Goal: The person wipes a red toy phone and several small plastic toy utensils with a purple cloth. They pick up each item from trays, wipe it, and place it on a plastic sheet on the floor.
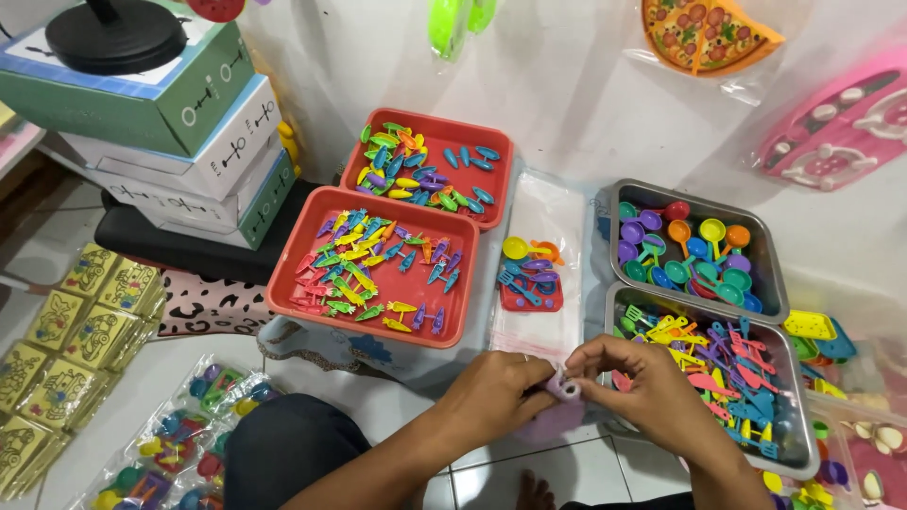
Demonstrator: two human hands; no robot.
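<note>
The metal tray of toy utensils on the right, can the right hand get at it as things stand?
Probably yes: the right hand is directly beside the metal tray, which is uncovered, though its fingers are pinching a small purple piece with the left hand.

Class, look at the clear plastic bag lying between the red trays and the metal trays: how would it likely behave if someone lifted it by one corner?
The clear plastic bag looks thin, so it would probably droop. The small toy pieces inside would likely slide downward.

Red trays [283,283] of multicoloured toy pieces [373,260], pale purple piece [564,385], yellow packets [71,349].

Red trays [283,288] ahead; metal trays [611,312] right; bare tiles [529,467] between.
</note>
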